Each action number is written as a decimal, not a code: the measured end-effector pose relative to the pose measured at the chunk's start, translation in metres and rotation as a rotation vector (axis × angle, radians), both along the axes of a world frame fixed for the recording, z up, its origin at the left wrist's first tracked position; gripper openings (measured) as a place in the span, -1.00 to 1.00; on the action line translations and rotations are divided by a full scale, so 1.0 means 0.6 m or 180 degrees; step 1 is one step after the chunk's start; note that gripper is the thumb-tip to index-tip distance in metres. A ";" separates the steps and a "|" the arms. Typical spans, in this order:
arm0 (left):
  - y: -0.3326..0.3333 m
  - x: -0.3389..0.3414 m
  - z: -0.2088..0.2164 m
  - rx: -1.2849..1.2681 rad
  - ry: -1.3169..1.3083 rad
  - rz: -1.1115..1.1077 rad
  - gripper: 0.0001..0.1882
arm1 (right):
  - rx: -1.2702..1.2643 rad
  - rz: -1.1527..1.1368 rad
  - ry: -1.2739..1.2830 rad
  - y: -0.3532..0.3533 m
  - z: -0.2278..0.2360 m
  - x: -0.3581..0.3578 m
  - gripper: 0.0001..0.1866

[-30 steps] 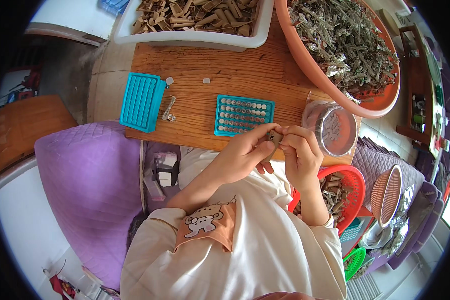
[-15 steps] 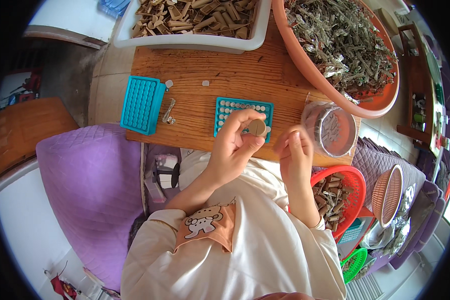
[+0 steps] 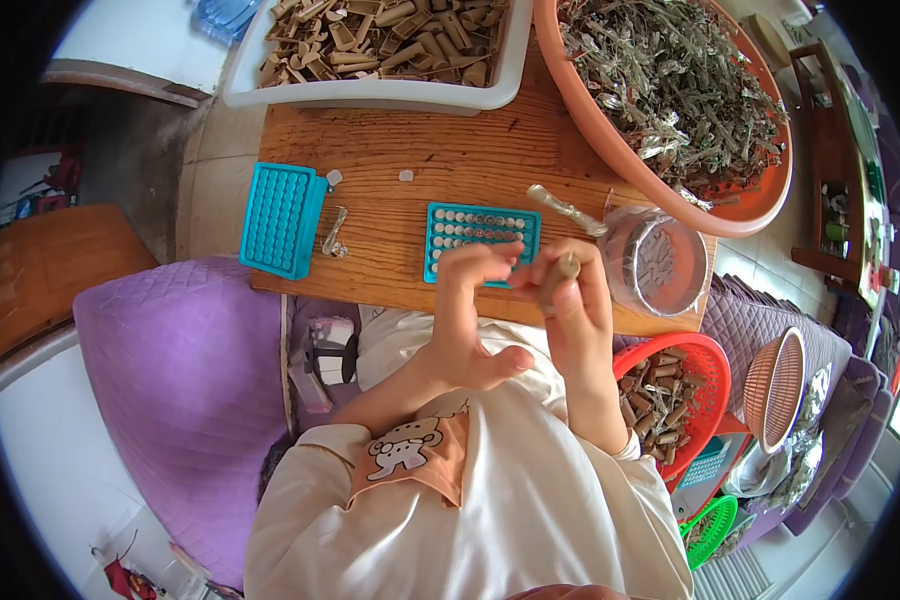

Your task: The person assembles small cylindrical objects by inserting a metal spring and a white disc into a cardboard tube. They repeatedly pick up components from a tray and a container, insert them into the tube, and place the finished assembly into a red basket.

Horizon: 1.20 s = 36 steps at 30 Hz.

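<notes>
My right hand (image 3: pixel 582 310) is closed on a small brown cylinder (image 3: pixel 560 278), tilted between thumb and fingers. My left hand (image 3: pixel 470 310) is just to its left, thumb and fingers spread with nothing seen in them; its fingertips come close to the right hand. Beyond both hands lies a teal tray (image 3: pixel 483 207) holding rows of small round white and greyish pieces, its near part hidden by my left hand. A crumpled clear-and-silver wrapper (image 3: pixel 567 210) rests on the table between that tray and a plastic-lined round tub (image 3: pixel 698 262) with small pale pieces inside.
A second teal tray (image 3: pixel 283 220), a small wrapper (image 3: pixel 336 235) and pale chips lie on the wooden table (image 3: pixel 370 215). A white bin (image 3: pixel 510 85) of brown tube pieces and an orange basin (image 3: pixel 560 70) of crumpled wrappers stand behind. A red basket (image 3: pixel 722 390) sits right.
The brown cylinder has passed from my left hand to my right, and my left fingers have spread. A twisted wrapper now lies on the table beside the tub.
</notes>
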State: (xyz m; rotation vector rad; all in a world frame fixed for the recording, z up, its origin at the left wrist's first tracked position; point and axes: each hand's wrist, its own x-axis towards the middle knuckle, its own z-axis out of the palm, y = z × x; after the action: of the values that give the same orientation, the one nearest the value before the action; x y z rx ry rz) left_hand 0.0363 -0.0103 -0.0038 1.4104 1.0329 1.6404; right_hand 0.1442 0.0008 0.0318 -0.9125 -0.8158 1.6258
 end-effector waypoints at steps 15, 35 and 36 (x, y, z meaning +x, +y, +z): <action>0.010 0.001 0.027 -0.1232 -0.0498 -0.1438 -0.23 | 0.1294 0.0158 -0.1516 -0.016 0.000 -0.009 -0.64; 0.018 -0.017 0.027 0.0286 0.2210 0.0582 -0.44 | -0.0549 0.0070 0.1481 -0.015 -0.054 -0.016 -0.67; 0.017 -0.015 0.026 0.0283 0.2298 0.0612 -0.44 | -0.0540 0.0070 0.1474 -0.016 -0.054 -0.017 -0.67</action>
State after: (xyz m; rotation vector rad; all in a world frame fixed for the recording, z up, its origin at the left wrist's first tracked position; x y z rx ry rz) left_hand 0.0272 0.0001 0.0121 2.0903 1.5409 1.3238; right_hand 0.1337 -0.0091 -0.0007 -0.6030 -0.3725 1.8497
